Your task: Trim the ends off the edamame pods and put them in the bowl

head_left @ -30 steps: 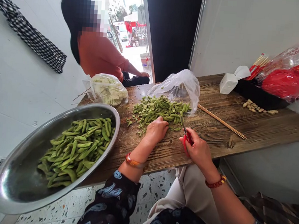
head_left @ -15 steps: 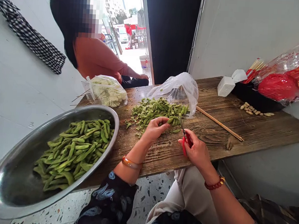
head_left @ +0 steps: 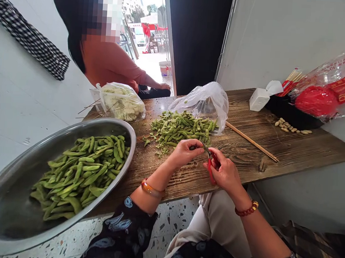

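Note:
My left hand (head_left: 183, 155) is closed in a pinch on a soybean pod (head_left: 192, 147), of which only a small dark green part shows. Close by on the right, my right hand (head_left: 226, 172) grips red-handled scissors (head_left: 211, 172), their blades reaching up to the left fingertips and the pod. Behind both hands lies a heap of green soybean pods (head_left: 180, 129) with trimmed bits around it. A large metal basin (head_left: 133, 142) on the left holds many green pods (head_left: 82, 174).
A clear plastic bag (head_left: 212, 96) stands behind the heap. Another bag of pale green vegetable (head_left: 123, 102) lies behind the basin. Wooden skewers (head_left: 252, 141), a white tissue pack (head_left: 259, 99), peanuts (head_left: 289, 126) and red packaging (head_left: 317, 101) are rightward. A person (head_left: 106, 59) sits opposite.
My left hand has shifted slightly right and down, bringing its pod off the heap toward me. The scissors have come down with it, blades now against the left fingertips. The view has shifted slightly.

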A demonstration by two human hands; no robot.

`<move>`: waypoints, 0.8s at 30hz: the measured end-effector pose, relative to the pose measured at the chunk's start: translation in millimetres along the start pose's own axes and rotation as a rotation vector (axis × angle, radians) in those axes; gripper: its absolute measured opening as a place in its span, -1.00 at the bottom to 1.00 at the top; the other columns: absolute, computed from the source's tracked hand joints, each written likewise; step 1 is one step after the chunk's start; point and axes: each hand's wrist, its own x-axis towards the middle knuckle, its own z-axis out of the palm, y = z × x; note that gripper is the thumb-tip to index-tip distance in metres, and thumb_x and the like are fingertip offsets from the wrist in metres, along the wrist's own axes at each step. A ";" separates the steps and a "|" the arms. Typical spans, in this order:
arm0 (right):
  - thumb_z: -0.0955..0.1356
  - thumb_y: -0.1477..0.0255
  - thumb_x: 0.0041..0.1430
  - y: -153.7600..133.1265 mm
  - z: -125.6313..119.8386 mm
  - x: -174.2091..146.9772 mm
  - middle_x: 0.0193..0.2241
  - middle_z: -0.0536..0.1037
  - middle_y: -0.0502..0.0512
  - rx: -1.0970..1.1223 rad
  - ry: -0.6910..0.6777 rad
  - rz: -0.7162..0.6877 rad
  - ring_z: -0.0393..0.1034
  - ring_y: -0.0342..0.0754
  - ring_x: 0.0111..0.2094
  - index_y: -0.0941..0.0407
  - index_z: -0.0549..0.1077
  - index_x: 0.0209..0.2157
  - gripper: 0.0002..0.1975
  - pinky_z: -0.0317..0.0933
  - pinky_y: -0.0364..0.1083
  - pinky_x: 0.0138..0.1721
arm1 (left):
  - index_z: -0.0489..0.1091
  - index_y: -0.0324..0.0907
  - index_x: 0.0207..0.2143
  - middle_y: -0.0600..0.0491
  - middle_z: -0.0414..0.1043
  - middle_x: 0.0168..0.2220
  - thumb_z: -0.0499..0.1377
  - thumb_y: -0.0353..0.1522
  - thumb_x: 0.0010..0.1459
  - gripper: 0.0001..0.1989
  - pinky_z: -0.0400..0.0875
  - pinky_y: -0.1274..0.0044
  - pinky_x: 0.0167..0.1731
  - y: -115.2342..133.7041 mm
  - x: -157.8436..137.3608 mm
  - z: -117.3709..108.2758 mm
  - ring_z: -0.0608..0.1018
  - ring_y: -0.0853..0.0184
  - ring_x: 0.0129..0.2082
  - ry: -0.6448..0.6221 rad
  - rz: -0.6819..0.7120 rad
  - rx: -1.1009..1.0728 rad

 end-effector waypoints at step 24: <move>0.26 0.13 0.20 2.4 4.3 -0.8 -0.53 0.48 -0.06 -0.049 0.043 -0.002 0.37 -0.11 -0.51 0.06 0.37 0.03 -0.55 0.17 -0.13 -0.40 | 0.32 -0.24 -0.40 0.16 0.35 -0.54 0.34 -0.27 -0.11 -0.69 -0.15 0.67 -0.73 5.4 0.0 -5.2 0.22 0.60 -0.70 0.198 -0.205 -0.488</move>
